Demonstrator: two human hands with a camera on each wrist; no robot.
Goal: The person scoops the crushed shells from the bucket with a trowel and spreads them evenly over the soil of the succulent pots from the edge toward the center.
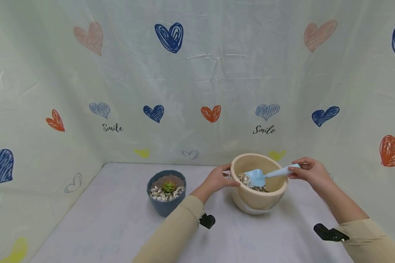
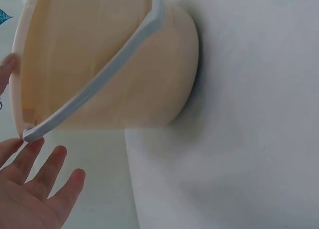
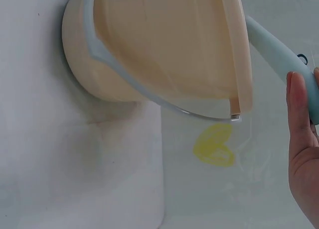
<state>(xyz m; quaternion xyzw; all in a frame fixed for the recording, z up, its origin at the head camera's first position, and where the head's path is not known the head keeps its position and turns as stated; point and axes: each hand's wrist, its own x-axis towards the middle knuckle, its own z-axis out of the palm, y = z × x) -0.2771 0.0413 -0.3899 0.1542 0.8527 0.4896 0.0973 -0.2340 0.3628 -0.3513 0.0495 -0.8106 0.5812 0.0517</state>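
Observation:
A cream bucket (image 1: 247, 199) with a pale handle hanging down its side stands on the table, tilted slightly in the head view. My left hand (image 1: 217, 179) grips its left rim, thumb over the edge; in the left wrist view the other fingers (image 2: 67, 194) spread beside the bail's end. Between thumb and fingers, my right hand (image 1: 311, 171) holds the handle of a light blue trowel (image 1: 278, 172). The trowel's blade lies inside the bucket, against a mix of pale pebbles and darker grit (image 1: 258, 188). In the right wrist view only the trowel's handle (image 3: 274, 45) shows.
Left of the bucket stands a blue-grey pot (image 1: 164, 209) with a green succulent (image 1: 169, 186), white pebbles and brown soil. A white table (image 1: 95, 219) lies beneath, and a heart-printed curtain (image 1: 197, 80) hangs behind and at the sides.

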